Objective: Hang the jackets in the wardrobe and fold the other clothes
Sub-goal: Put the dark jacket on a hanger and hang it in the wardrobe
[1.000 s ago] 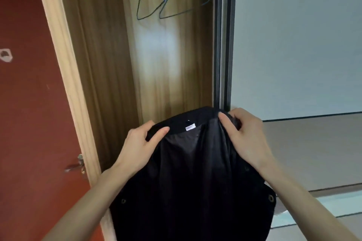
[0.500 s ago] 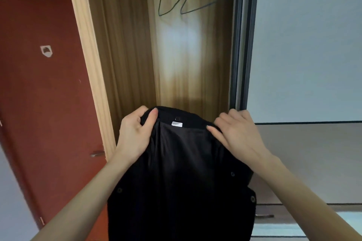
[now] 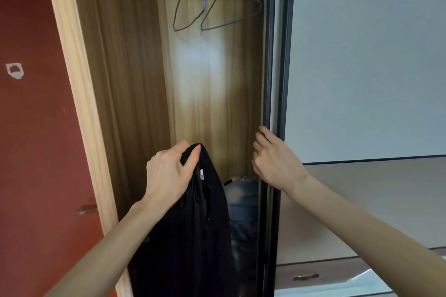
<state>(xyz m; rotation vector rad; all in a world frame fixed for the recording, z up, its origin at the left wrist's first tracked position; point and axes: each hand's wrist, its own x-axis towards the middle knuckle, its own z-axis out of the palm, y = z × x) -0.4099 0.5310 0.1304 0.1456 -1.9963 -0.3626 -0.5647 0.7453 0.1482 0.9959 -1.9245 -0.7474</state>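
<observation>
A black jacket (image 3: 193, 231) hangs down in front of the open wooden wardrobe (image 3: 125, 79). My left hand (image 3: 169, 173) grips the jacket at its collar, by a small white label. My right hand (image 3: 272, 161) holds nothing; its fingers are loosely curled beside the dark edge of the sliding door (image 3: 275, 79). Two blue wire hangers (image 3: 217, 5) hang empty from the top of the wardrobe, well above both hands.
A red door (image 3: 36, 128) with a metal handle (image 3: 85, 210) stands left of the wardrobe. Blue denim and other clothes (image 3: 241, 205) lie low inside the wardrobe. The grey sliding panel (image 3: 362, 55) fills the right, with a drawer handle (image 3: 305, 277) below.
My right hand has let go of the jacket collar and moved up and right to the sliding door's edge. The jacket now hangs bunched from my left hand alone.
</observation>
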